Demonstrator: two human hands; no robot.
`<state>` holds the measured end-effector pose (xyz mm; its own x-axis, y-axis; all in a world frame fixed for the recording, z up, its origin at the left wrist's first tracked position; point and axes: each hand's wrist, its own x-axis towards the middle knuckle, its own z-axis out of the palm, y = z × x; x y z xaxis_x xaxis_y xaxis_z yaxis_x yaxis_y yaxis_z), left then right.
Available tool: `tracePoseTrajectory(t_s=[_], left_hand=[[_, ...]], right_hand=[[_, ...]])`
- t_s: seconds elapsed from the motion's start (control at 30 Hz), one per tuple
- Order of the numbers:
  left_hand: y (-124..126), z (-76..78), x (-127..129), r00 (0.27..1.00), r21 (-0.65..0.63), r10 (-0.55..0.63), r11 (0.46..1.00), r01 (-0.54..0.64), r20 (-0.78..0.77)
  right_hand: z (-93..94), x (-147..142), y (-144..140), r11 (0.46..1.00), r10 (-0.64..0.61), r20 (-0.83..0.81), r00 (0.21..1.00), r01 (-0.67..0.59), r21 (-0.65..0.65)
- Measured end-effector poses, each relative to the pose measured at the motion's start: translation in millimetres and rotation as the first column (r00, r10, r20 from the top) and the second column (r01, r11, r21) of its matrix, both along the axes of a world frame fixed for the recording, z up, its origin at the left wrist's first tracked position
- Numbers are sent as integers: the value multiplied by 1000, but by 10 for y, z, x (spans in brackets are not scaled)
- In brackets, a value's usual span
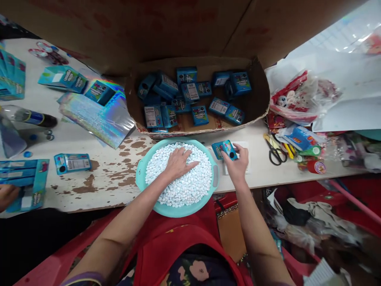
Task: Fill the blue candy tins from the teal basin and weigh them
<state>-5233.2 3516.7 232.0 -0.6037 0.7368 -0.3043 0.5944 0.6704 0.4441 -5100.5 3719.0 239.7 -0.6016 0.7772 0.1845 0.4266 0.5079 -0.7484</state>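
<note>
At far left, a co-worker's hand (7, 196) reaches in toward blue cardboard (44, 174) at nine o'clock from the basin; whether its fingers grip anything cannot be told. A bottle (32, 116) of dark liquid lies on its side near ten o'clock. Closer in, a blue box (72, 163) lies alone at nine o'clock on the worn white tabletop (101, 169), its paint flaked away to brown in patches. Shiny sheets (98, 119) spread toward ten o'clock, with more blue boxes (67, 79) beside them.

At center, the green basin (140, 174), filled with white and pale-blue pieces (175, 194), straddles the near edge of the tabletop, its six o'clock rim reaching past it toward a person in a red apron (166, 238). The person's left hand (178, 163) rests palm down on the pieces, its fingers spread and grasping nothing that can be seen. At twelve o'clock from the basin, a cardboard carton (256, 107) holds scattered blue packs (199, 115), some with printed panels facing up.

To the right, the person's right hand (239, 161) pinches a small blue pack (228, 147) between thumb and fingers at two o'clock, just beside the rim of the basin. Scissors (275, 157) with black handles lie near three o'clock, and a red-and-clear bag (300, 101) sits farther out at two o'clock.
</note>
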Motion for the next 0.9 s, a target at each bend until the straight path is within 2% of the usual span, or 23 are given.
tracePoseTrajectory(t_s=[0.1, 0.17, 0.23, 0.3, 0.37, 0.43, 0.5, 0.57, 0.6, 0.67, 0.73, 0.77, 0.83, 0.9], left_hand=[[-11, 38, 63, 999, -43, 4, 999, -2, 32], [-27, 40, 84, 998, -52, 27, 998, -24, 55], [-42, 24, 92, 994, -24, 69, 997, -67, 88], [-52, 3, 84, 984, 22, 115, 993, -119, 140], [-54, -9, 60, 971, 55, 140, 987, -153, 193], [-49, -7, 21, 950, 72, 170, 978, -195, 262], [-45, 9, -19, 881, 106, 235, 947, -302, 410], [-48, 37, -43, 730, 150, 292, 867, -475, 618], [-55, 57, -46, 624, 159, 297, 807, -569, 723], [-74, 109, -35, 369, 120, 242, 670, -733, 897], [-92, 167, -11, 100, 7, 141, 549, -836, 985], [-97, 191, 2, 0, -48, 95, 507, -861, 996], [-95, 216, 23, -138, -145, 47, 437, -888, 989], [-79, 203, 34, -212, -207, 30, 377, -903, 977]], right_hand=[[-269, -187, -32, 996, 83, 79, 993, -82, -19], [-366, -245, -23, 990, 132, 145, 980, -124, -63], [-371, -230, 47, 982, 169, 193, 967, -148, -118], [-295, -167, 188, 965, 229, 204, 952, -195, -174], [-180, -108, 373, 934, 346, 185, 920, -318, -163], [-86, -102, 546, 850, 524, 214, 824, -521, -77], [-48, -167, 664, 688, 692, 320, 647, -726, -20], [-64, -278, 724, 526, 782, 418, 463, -849, -43], [-80, -334, 742, 476, 802, 440, 405, -877, -61], [-91, -408, 782, 445, 814, 449, 368, -892, -77], [-41, -397, 843, 473, 809, 432, 399, -878, -75], [12, -355, 877, 500, 802, 411, 433, -864, -65], [170, -217, 925, 588, 770, 329, 546, -808, -34], [367, -37, 894, 718, 683, 188, 706, -696, 4]])
